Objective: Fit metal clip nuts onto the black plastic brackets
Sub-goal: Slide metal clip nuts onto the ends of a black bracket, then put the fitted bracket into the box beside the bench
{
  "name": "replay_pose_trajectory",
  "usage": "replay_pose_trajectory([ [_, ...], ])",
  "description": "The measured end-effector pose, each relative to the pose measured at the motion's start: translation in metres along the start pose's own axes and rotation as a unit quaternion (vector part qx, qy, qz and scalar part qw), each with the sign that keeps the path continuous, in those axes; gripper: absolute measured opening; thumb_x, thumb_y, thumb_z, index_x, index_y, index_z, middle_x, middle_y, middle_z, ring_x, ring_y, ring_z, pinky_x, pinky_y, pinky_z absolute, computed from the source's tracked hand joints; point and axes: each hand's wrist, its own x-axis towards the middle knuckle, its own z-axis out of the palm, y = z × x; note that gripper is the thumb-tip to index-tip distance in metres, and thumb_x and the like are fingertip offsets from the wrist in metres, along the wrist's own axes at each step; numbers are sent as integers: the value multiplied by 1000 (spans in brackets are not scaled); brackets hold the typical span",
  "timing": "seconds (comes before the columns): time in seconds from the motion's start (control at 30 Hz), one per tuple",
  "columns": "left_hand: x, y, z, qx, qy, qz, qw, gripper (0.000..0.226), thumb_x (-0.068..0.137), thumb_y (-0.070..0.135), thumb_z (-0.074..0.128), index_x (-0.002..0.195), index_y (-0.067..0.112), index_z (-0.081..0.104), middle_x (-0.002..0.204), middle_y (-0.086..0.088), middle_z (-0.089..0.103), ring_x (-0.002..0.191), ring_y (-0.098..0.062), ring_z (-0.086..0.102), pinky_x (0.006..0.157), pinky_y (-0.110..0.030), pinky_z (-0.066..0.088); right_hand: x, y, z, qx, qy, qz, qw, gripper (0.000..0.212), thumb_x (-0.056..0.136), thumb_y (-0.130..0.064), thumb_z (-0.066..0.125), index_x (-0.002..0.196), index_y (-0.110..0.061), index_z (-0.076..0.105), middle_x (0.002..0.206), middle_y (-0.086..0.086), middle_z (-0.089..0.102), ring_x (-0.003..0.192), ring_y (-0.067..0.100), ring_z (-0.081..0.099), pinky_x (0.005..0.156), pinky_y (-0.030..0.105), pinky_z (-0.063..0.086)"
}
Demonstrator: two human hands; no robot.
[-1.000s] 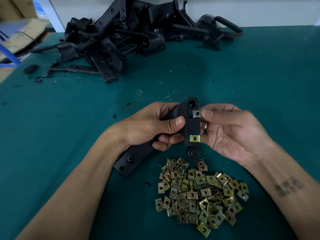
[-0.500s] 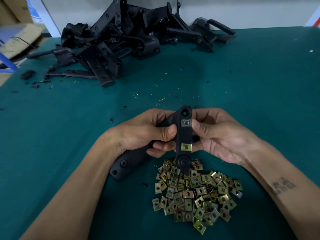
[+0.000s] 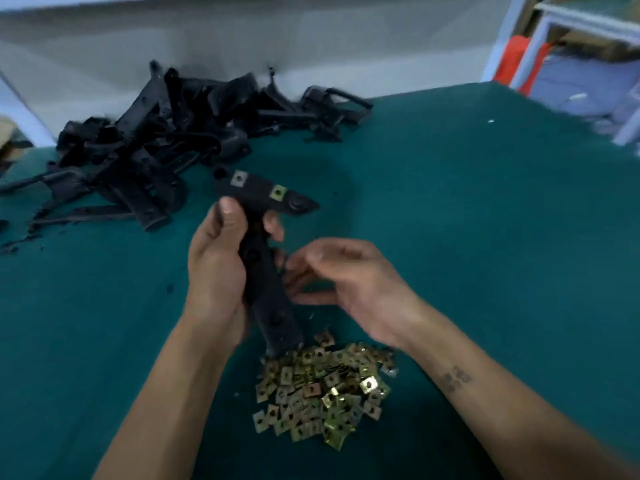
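My left hand (image 3: 218,271) grips a black plastic bracket (image 3: 263,285) by its long stem and holds it up over the green table. The bracket's crossbar points away from me and carries two clip nuts, a silvery one (image 3: 239,178) and a brass one (image 3: 278,192). My right hand (image 3: 349,285) hovers just right of the stem with its fingers loosely bent, and I see nothing in them. A heap of loose brass clip nuts (image 3: 322,389) lies on the table below both hands.
A big pile of black plastic brackets (image 3: 173,133) fills the far left of the green table (image 3: 485,237). Black plastic crumbs dot the left side. A white frame with orange parts (image 3: 519,60) stands beyond the far right corner.
My right hand has let go of the bracket and drawn back to the right. My left hand has lifted and turned the bracket, so its crossbar now points away. The view has swung right.
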Motion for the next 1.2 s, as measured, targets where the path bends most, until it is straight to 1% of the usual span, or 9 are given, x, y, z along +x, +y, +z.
replay_pose_trajectory([
  [0.07, -12, -1, 27, 8, 97, 10, 995, 41, 105, 49, 38, 101, 19, 66, 94, -1, 72, 73, -20, 64, 67, -37, 55, -19, -4, 7, -87, 37, -60, 994, 11, 96, -13, 67, 106, -10, 70, 92, 1, 72, 93, 14, 68, 80, 28, 58],
  [0.2, -47, -15, 96, 22, 118, -26, 992, 50, 101, 50, 44, 135, 16, 56, 130, -5, 66, 120, -21, 63, 105, -48, 49, -75, -15, -3, -205, 164, -181, 948, 43, 84, 1, 73, 119, -24, 67, 96, -10, 75, 89, 1, 69, 80, 16, 51],
  [0.37, -123, -56, 179, 113, -225, -3, 968, 19, 101, 9, 46, 112, 19, 58, 102, 7, 70, 97, -4, 66, 84, -18, 48, -183, -11, -62, -67, 357, -212, 907, 50, 77, 27, 63, 113, -9, 67, 90, 2, 75, 77, 12, 66, 75, 20, 54],
  [0.53, -217, -111, 242, 246, -458, -75, 851, 48, 87, 20, 44, 134, 30, 54, 124, 14, 66, 116, -1, 59, 99, -24, 47, -315, 43, -113, 204, 538, -119, 809, 39, 86, 9, 57, 124, 0, 65, 113, 22, 73, 97, 31, 71, 77, 31, 59],
  [0.63, -264, -164, 272, 372, -585, -214, 688, 44, 87, 32, 43, 128, 23, 57, 126, -3, 65, 117, -20, 61, 101, -39, 49, -370, 98, -130, 218, 641, 2, 736, 28, 94, 8, 49, 109, -1, 71, 92, 21, 73, 73, 26, 72, 61, 31, 57],
  [0.8, -297, -239, 289, 483, -688, -299, 453, 38, 93, 21, 42, 123, 5, 59, 122, -17, 63, 110, -33, 61, 85, -36, 48, -398, 179, -148, 258, 699, 145, 651, 30, 100, 5, 46, 123, 14, 62, 102, 30, 68, 84, 35, 63, 78, 44, 51],
  [0.9, -305, -262, 280, 494, -687, -340, 410, 44, 102, 20, 36, 143, 10, 47, 141, -15, 53, 125, -32, 54, 95, -37, 45, -390, 204, -152, 272, 690, 160, 652, 36, 105, -5, 43, 133, 15, 52, 88, 19, 63, 78, 30, 59, 76, 42, 49],
  [1.03, -313, -270, 264, 532, -706, -320, 341, 57, 102, 13, 33, 158, 17, 27, 160, -11, 32, 144, -31, 36, 115, -37, 32, -391, 222, -141, 269, 699, 175, 639, 30, 106, -10, 45, 117, 9, 65, 106, 32, 68, 116, 47, 60, 98, 55, 46],
  [1.2, -314, -256, 257, 543, -707, -283, 355, 56, 107, 17, 30, 160, 13, 14, 169, -9, 2, 143, -25, 36, 107, -31, 33, -402, 226, -120, 224, 710, 188, 641, 27, 98, 10, 46, 113, 13, 69, 107, 31, 72, 107, 45, 66, 100, 49, 50],
])
